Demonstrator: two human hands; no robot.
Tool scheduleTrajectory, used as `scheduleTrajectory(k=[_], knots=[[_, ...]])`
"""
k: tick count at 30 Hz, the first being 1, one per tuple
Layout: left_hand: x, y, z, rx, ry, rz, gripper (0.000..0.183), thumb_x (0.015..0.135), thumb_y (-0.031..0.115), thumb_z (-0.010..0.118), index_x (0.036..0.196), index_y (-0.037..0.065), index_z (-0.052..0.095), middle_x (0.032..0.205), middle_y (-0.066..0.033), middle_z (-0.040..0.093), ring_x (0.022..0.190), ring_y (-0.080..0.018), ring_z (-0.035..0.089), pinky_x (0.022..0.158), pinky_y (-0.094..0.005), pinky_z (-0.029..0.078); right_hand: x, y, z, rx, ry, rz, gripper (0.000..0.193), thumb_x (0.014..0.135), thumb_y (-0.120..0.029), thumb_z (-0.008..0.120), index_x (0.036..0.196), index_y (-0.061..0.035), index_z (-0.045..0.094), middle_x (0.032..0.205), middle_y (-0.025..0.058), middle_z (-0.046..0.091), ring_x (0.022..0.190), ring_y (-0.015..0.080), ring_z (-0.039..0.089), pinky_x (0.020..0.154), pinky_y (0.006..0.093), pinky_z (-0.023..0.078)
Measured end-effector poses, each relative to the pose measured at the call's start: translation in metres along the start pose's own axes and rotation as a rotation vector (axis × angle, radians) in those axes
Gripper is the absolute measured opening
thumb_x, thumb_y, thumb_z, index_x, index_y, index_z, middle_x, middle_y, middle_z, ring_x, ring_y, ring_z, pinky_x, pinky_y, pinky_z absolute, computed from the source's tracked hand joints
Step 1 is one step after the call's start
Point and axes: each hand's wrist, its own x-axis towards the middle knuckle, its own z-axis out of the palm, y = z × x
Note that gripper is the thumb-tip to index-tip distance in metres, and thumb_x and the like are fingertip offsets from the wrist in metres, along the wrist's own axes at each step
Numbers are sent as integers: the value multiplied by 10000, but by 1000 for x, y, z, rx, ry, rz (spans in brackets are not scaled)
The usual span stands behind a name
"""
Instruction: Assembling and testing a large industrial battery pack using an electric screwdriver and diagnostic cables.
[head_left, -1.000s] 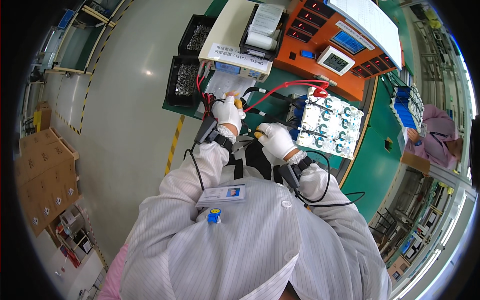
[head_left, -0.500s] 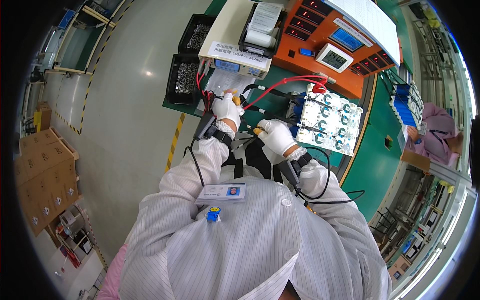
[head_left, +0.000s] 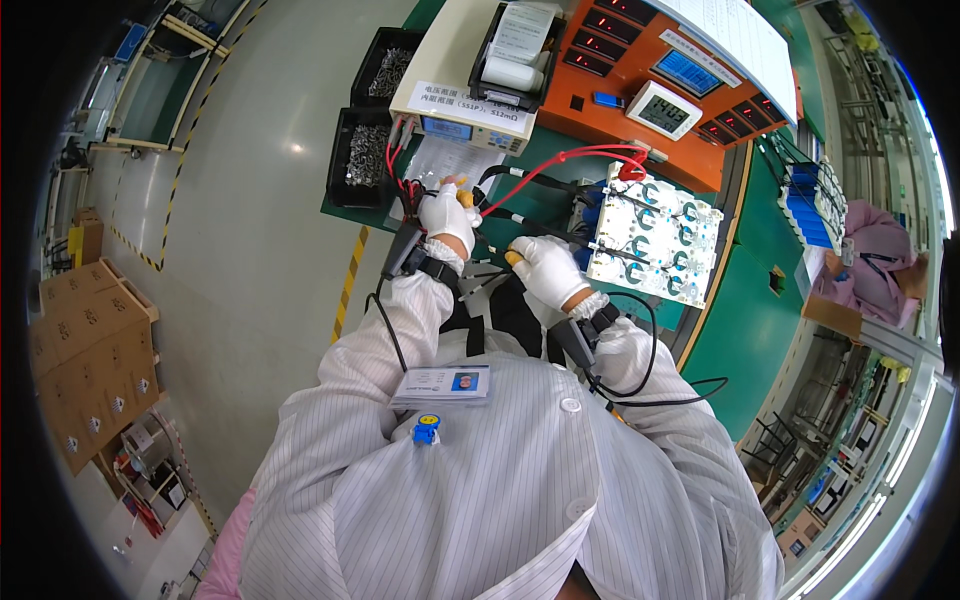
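Note:
My left hand (head_left: 448,214), in a white glove with uncovered fingertips, is closed at the end of a black cable (head_left: 550,184), where a red lead (head_left: 560,156) also arrives. The grip itself is partly hidden by the fingers. To its right my right hand (head_left: 548,270), gloved alike, has its fingers curled together beside thin dark wires (head_left: 486,272); what they hold is too small to make out. Black cables run from my left hand to a battery pack (head_left: 655,238) with a white top and blue cells, standing right of my right hand.
A beige meter (head_left: 470,128) carrying a small printer (head_left: 515,60) stands behind my left hand, beside an orange test box (head_left: 620,110). Two black bins of metal parts (head_left: 362,158) line the green bench's left edge. At the far right sits a co-worker (head_left: 875,262) near another blue pack (head_left: 812,205).
The bench and its instruments have shifted slightly left in the view. Both my hands keep nearly the same pose. The co-worker at the right has shifted their arm.

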Motion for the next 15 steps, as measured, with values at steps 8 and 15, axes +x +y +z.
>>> scheduleTrajectory(k=[8, 15], knots=[[-2, 2, -1, -19, -15, -28, 267, 947, 282, 619, 952, 63, 465, 643, -72, 474, 397, -177, 433, 351, -307, 306, 0, 4, 3, -4, 12, -10, 150, 833, -172, 622, 948, -89, 670, 777, 187, 660, 794, 384, 639, 758, 497, 490], [-3, 2, -1, -30, 4, -29, 259, 955, 282, 606, 966, 68, 460, 617, -64, 460, 391, -168, 423, 353, -304, 294, -1, 3, 4, 6, 50, -34, 143, 837, -179, 627, 939, -89, 671, 754, 183, 656, 768, 388, 636, 737, 497, 490]])
